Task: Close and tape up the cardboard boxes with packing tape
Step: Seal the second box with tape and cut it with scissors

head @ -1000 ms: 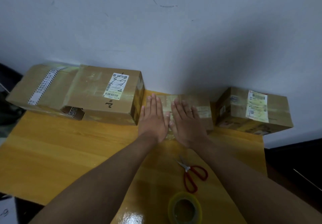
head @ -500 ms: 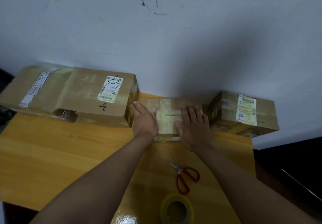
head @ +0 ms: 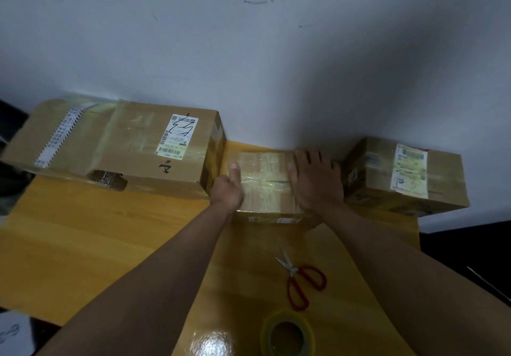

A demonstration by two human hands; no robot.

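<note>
A small cardboard box (head: 265, 178) stands against the wall between two bigger ones, its top covered in glossy clear tape. My left hand (head: 226, 189) grips the box's left edge, thumb on top and fingers out of sight down the side, in the gap beside the large box. On the right part of the top, my right hand (head: 315, 181) lies flat with its fingers spread. The roll of packing tape (head: 287, 316) lies flat at the table's near edge. Red-handled scissors (head: 293, 271) lie between it and the box.
A large taped box (head: 132, 148) with a white label stands at the left, touching the small box. Another labelled box (head: 442, 178) sits at the right, near the edge of the yellow wooden table (head: 96, 245). A grey wall rises right behind the boxes.
Both hands slid apart from the middle of the small box's top. The left reached the left edge and the right moved to the right part, uncovering the taped centre.
</note>
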